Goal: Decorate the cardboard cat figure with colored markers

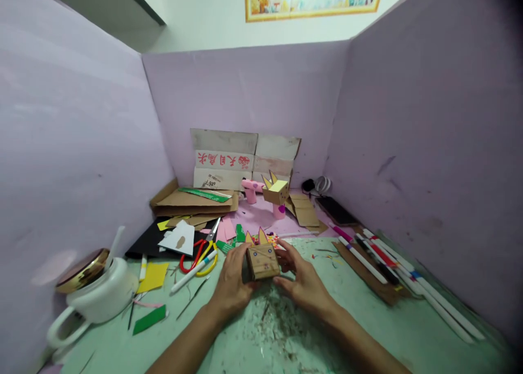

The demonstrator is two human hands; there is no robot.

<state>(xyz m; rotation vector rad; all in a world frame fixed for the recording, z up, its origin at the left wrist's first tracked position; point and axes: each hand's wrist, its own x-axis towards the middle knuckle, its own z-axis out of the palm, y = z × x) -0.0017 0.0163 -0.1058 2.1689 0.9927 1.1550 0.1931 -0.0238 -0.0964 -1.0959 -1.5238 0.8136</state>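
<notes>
A small cardboard box [263, 262] shaped like an animal head, with two pointed yellow ears and a drawn face, sits between my hands above the table. My left hand [232, 278] closes on its left side, thumb at the lower corner. My right hand [304, 278] curves around its right side, with the index finger and thumb at its edge and a gap inside the palm. Just behind lie green paper scraps and a red patterned piece. Farther back, a similar eared cardboard head [275, 191] rests on a pink stand.
Scissors [200, 257] with red and yellow handles and a white marker [194, 271] lie left. A white mug [102, 292] stands far left. Several markers [388, 259] and a phone [335, 210] are right. A pink glue gun [251, 190] and cardboard stand behind. Purple panels enclose three sides.
</notes>
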